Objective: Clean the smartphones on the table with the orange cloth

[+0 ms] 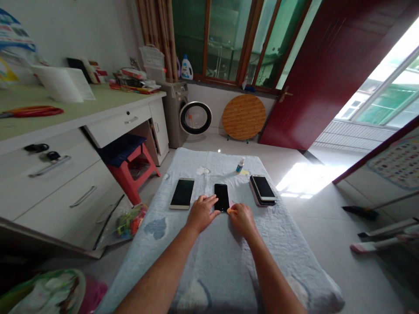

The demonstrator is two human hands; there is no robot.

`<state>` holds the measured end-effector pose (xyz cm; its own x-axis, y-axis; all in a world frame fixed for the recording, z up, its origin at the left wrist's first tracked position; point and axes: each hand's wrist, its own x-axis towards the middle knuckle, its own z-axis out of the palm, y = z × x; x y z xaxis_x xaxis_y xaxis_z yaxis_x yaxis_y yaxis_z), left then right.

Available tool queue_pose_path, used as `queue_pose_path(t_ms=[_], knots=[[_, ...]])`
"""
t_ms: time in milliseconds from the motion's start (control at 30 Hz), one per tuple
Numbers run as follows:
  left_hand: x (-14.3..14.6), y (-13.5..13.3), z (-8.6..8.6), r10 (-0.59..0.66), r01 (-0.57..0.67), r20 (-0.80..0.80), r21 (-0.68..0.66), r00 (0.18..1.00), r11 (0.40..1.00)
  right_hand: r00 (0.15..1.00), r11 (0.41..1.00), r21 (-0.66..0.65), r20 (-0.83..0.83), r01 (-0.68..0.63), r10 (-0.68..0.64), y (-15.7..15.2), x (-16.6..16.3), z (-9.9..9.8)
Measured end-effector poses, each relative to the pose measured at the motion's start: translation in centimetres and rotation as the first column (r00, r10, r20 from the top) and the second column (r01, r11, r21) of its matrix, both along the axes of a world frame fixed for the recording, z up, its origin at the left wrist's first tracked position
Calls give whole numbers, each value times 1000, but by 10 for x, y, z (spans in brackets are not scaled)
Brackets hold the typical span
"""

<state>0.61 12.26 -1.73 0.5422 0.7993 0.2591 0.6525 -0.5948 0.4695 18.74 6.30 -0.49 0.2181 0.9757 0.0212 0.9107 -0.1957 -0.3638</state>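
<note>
A black smartphone (221, 197) lies screen up on the cloth-covered table, between my hands. My left hand (203, 213) steadies it, fingers over its left edge and thumb at the lower left corner. At the phone's lower right corner is my right hand (242, 220), its fingers bent together around something orange that I cannot make out. A small pink patch (231, 203) shows just beyond those fingers. To the left lies a larger gold-edged phone (182, 193) with a dark screen. On the right, a white-framed phone (263, 188) rests on top of other dark, flat devices.
A small spray bottle (240, 165) stands toward the table's far edge. The patterned light-blue cloth (222, 266) covers the table. Leftward are a red stool (131, 170) and a white desk (121, 120). Beyond stands a washing machine (173, 113) with its door open.
</note>
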Motion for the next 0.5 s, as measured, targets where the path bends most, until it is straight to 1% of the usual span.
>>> queue_pose_path(t_ms=[100, 200, 300, 500], knots=[[0, 0, 1, 0, 0, 7, 0, 1000, 1000, 999, 999, 15, 2, -36, 36, -10, -1, 4], [1, 0, 2, 9, -9, 8, -6, 1000, 1000, 996, 994, 66, 8, -87, 86, -14, -3, 10], [2, 1, 2, 15, -15, -9, -16, 1000, 1000, 992, 989, 85, 43, -123, 120, -11, -8, 12], [1, 5, -5, 10, -10, -14, -11, 1000, 1000, 978, 983, 58, 130, -172, 163, 1, -29, 11]])
